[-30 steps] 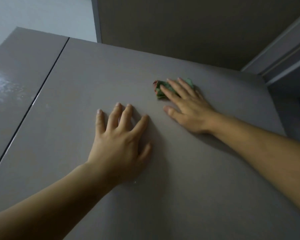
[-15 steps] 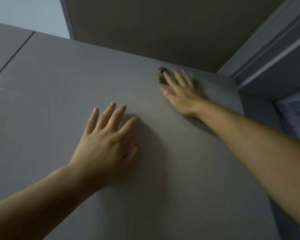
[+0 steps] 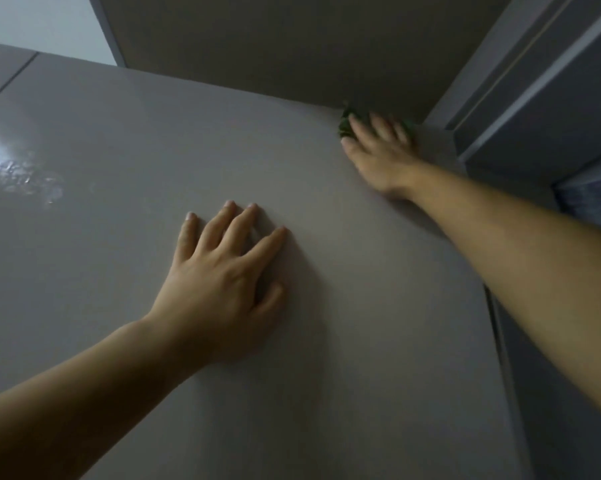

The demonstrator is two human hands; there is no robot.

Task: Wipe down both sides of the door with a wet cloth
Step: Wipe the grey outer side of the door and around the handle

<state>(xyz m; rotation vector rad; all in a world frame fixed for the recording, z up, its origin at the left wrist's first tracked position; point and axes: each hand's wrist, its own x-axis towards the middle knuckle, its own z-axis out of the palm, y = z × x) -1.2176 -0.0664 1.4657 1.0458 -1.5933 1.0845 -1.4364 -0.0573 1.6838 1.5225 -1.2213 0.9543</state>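
The left hand [image 3: 219, 282] lies flat on the grey door [image 3: 119, 254], fingers straight and spread, holding nothing, while the right hand [image 3: 378, 150], fingers likewise straight, presses a crumpled green cloth [image 3: 345, 125] against the door's upper right corner, just beside the frame [image 3: 534, 81] — a wet sheen [image 3: 18, 171] glints far left.

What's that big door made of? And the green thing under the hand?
The door looks like smooth, glossy grey-brown laminate or painted board, perhaps: it mirrors a bright light patch at the left. The green cloth under the right hand looks like soft fabric, since it bunches up; too blurry to tell the weave.
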